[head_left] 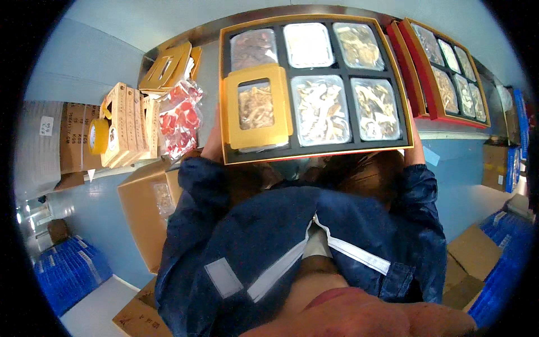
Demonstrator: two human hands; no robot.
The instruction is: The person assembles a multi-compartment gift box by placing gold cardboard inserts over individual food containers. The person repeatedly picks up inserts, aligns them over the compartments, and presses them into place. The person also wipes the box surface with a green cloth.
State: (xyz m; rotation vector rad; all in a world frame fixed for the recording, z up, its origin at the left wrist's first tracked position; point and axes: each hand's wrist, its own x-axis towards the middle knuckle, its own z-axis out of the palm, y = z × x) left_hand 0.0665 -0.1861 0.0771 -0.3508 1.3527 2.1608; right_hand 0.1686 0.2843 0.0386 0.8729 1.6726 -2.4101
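Observation:
Both my hands hold a gold-rimmed gift box (pixel 316 150) by its two sides, tilted toward me. My left hand (pixel 211 141) is on its left side and my right hand (pixel 415 147) on its right; the box hides most of the fingers. A black insert (pixel 284 45) divides it into compartments with clear-wrapped trays of dried food. Sliced dried mushrooms (pixel 320 109) fill the front middle tray, and a white tray (pixel 308 45) sits behind it. Over the front left tray lies a gold card frame (pixel 283 106), its window showing brownish strips.
Right of my box, another filled red-and-gold gift box (pixel 449 73) stands on the counter. To the left are stacked gold card frames (pixel 163 70), bags of red-and-white packets (pixel 181 121), cream boxes (pixel 124 123) and yellow tape (pixel 99 136). An open carton (pixel 143 208) stands below.

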